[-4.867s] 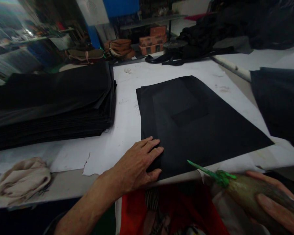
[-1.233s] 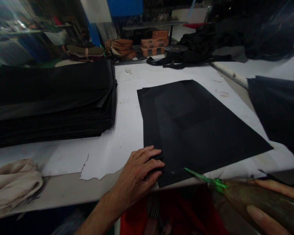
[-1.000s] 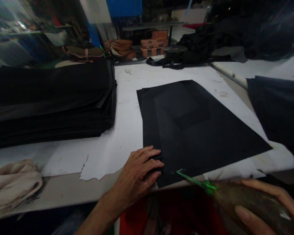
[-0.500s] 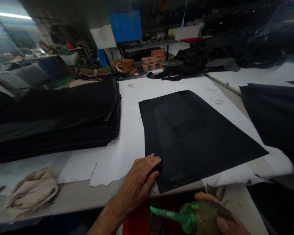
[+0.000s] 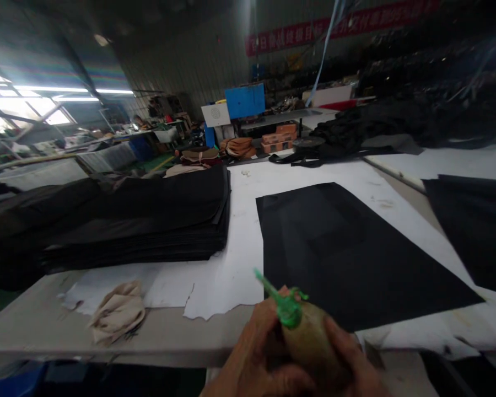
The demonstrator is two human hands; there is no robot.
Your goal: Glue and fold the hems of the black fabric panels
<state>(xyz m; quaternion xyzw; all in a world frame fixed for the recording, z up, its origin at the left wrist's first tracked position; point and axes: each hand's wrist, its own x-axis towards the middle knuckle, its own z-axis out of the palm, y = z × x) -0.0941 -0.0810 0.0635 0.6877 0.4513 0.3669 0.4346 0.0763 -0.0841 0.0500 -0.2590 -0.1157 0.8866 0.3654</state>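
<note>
A stained brownish squeeze bottle [image 5: 314,342] with a thin green nozzle is held in front of me, the tip pointing up and to the left. My left hand [image 5: 256,347] wraps its left side near the nozzle. Around the right side of the bottle curl the fingers of my right hand [image 5: 353,353]. The bottle hides part of both hands. Just beyond them a flat black fabric panel [image 5: 347,259] lies on white paper [image 5: 243,242], with a darker rectangular area faintly visible on it.
On the left is a thick stack of black fabric [image 5: 161,220]. A crumpled beige cloth [image 5: 119,311] rests near the table's front edge [image 5: 182,336]. More black fabric [image 5: 475,226] lies at the right. Small orange-brown boxes [image 5: 279,139] and a dark heap [image 5: 367,124] stand at the back.
My left hand has left the black panel's near left corner and now grips the squeeze bottle with my right hand. The bottle has moved up and left. The view has tilted up.
</note>
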